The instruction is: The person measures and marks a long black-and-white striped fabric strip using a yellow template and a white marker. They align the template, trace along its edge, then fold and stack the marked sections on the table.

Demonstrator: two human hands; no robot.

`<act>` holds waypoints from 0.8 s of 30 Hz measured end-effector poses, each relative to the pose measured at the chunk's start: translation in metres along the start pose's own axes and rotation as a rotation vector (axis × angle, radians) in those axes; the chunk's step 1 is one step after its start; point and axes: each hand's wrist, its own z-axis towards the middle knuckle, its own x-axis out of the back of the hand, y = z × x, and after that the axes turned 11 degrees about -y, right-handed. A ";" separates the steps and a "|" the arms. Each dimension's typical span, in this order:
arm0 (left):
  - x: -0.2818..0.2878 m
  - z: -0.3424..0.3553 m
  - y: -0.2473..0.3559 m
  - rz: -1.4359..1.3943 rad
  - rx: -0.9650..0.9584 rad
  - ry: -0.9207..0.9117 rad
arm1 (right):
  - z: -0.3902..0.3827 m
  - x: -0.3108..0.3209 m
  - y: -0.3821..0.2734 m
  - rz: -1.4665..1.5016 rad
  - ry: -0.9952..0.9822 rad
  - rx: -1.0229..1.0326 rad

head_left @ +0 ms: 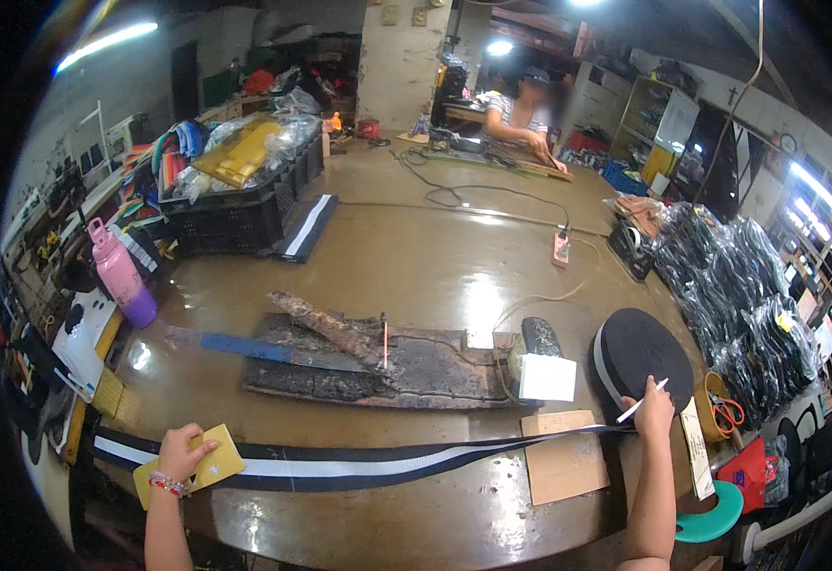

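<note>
A long black webbing strap (359,468) with a white middle stripe runs along the table's near edge. At its left part, my left hand (185,451) grips a flat yellow plate (221,463) with rounded corners, which lies across the strap. On the right, a large black roll of webbing (640,350) lies on its flat side, and the strap leads to it. My right hand (652,411) is at the roll's near edge, closed around a white pen (638,403). Whether these fingers also pinch the strap I cannot tell.
Mid-table lies a dark, worn board (435,376) with a blue metal blade (273,350). A cardboard piece (564,466) sits under the strap. Bottle (123,276) and black crate (230,221) stand left; bagged goods (735,276) right. A co-worker (521,119) works across the table.
</note>
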 end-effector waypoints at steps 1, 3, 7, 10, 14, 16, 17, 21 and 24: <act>-0.002 0.000 -0.001 -0.018 -0.041 0.013 | 0.002 0.000 0.003 0.024 0.032 0.004; -0.003 -0.001 -0.001 0.021 -0.030 -0.018 | 0.021 -0.003 -0.004 0.070 0.001 -0.029; 0.007 -0.014 -0.002 -0.017 -0.058 0.061 | 0.089 -0.018 -0.037 -0.092 0.231 -0.148; 0.019 -0.023 -0.012 0.043 0.007 0.074 | 0.143 -0.011 -0.042 -0.021 0.109 -0.075; 0.013 -0.019 -0.035 0.058 0.026 0.116 | 0.155 0.008 -0.038 0.246 0.176 0.191; 0.002 -0.010 -0.045 0.020 -0.040 0.130 | 0.127 0.011 -0.043 0.525 0.225 0.323; -0.004 -0.005 -0.048 0.025 -0.085 0.149 | 0.105 0.007 -0.048 0.565 0.286 0.394; -0.016 0.011 -0.057 0.007 -0.080 0.271 | 0.017 -0.011 -0.062 0.449 0.316 0.928; -0.015 0.015 -0.059 -0.084 -0.048 0.239 | -0.010 -0.018 -0.068 0.408 0.343 0.783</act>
